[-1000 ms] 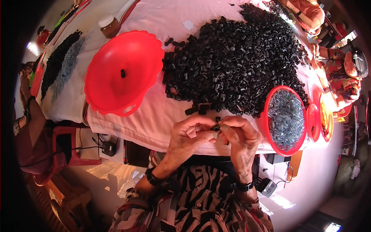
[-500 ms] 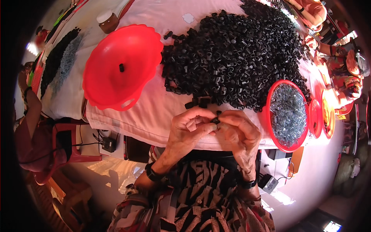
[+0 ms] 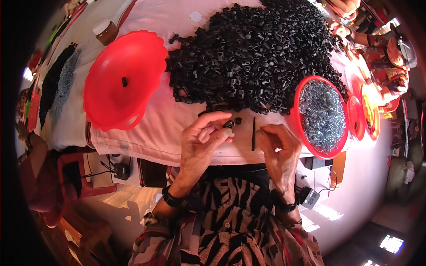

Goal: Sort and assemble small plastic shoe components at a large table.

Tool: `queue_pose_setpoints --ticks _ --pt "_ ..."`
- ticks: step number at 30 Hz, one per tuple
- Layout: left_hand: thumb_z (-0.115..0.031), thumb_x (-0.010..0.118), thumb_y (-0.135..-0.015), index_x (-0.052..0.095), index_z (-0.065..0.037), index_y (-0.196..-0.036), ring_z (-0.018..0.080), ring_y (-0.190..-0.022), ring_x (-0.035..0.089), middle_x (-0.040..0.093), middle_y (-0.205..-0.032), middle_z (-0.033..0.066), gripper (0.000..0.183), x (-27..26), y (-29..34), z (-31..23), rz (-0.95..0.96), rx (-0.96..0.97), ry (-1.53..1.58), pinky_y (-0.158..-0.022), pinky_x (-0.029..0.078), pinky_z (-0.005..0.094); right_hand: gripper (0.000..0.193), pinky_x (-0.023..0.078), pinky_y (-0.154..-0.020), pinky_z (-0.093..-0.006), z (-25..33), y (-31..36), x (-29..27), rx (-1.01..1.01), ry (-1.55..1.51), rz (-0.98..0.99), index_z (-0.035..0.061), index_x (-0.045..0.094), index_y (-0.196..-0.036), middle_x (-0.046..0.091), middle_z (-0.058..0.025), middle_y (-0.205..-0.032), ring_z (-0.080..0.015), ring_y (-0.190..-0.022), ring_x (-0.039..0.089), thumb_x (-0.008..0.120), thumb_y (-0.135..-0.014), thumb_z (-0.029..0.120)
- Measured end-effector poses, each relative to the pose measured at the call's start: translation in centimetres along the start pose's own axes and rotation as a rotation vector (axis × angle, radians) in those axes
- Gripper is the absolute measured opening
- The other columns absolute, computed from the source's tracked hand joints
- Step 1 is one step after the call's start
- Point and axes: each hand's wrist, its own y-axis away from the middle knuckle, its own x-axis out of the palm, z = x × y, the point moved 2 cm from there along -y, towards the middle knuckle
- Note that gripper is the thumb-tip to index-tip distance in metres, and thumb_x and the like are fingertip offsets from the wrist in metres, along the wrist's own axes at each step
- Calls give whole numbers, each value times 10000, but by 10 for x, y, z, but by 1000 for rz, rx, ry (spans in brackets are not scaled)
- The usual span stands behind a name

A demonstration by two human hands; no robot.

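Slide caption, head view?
Left hand pinching a small black part, right hand near a slim black rod, black heap beyond.

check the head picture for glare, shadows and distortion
Head view: the pink tablecloth bows at its front edge, corners go dark; sunlight glares on the floor at lower right, shadows cross it at lower left; the small black piece in the left hand lacks clear detail.
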Motion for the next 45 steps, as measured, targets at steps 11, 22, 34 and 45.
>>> queue_pose_setpoints --ticks 11,22,34,45 --pt "42 598 -940 648 18 -1170 144 -902 661 654 -1047 78 236 -2 3 -2 40 24 -28 -796 560 275 142 476 -549 -435 -1 5 17 -77 486 -26 66 594 -852 597 -104 -808 -326 -628 635 720 -824 125" --pt "-4 606 -952 640 15 -1160 170 -901 685 689 -1069 115 212 -3 2 -1 54 24 17 -814 568 301 98 489 -573 -449 2 0 10 -46 537 54 67 599 -844 615 -89 -811 -329 -684 647 683 -838 116" --pt "31 601 -957 626 38 -1174 145 -936 672 665 -1047 88 219 -4 1 0 80 -3 67 -848 559 282 129 535 -679 -418 14 -15 27 -315 315 -30 25 672 -937 628 -102 -893 -309 -784 650 673 -816 -21" --pt "39 634 -922 638 32 -1142 148 -884 673 642 -987 67 220 -5 2 1 38 -20 90 -790 572 289 194 532 -680 -389 6 -16 36 -507 410 50 21 656 -910 627 -78 -992 -284 -866 612 707 -728 -21"
